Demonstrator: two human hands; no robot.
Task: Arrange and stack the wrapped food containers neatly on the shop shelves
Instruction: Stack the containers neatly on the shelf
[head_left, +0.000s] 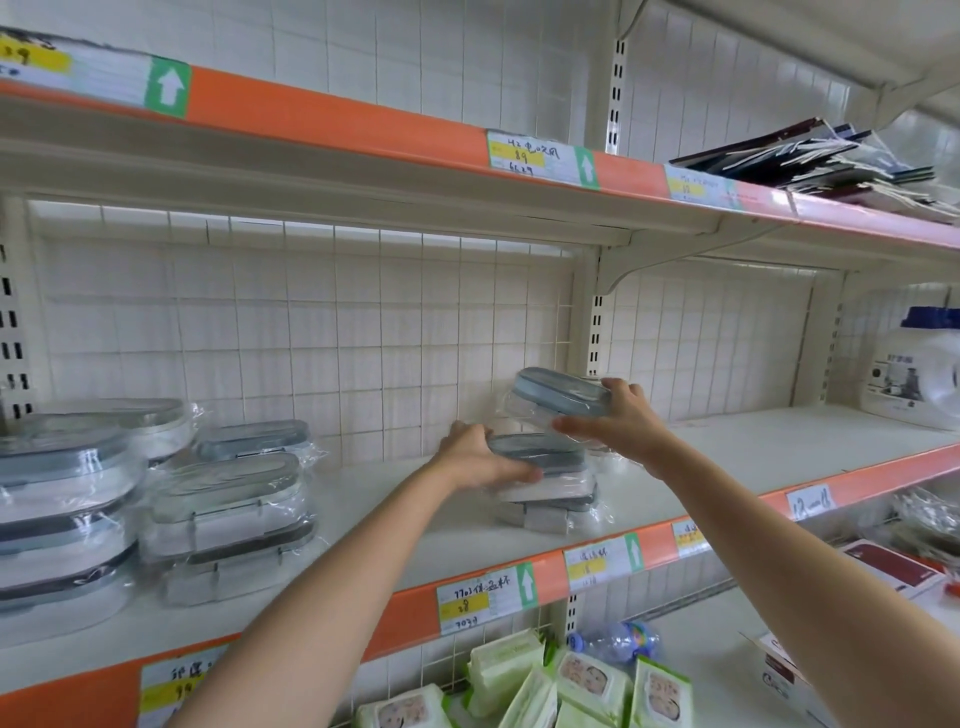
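- On the middle shelf, well back from its front edge, the left hand lies with straight fingers on a short stack of wrapped boxes.
- The right hand grips another box, tilted, above the stack.
- Slick wrap could let that box slide off if set down askew; the stack may shift.
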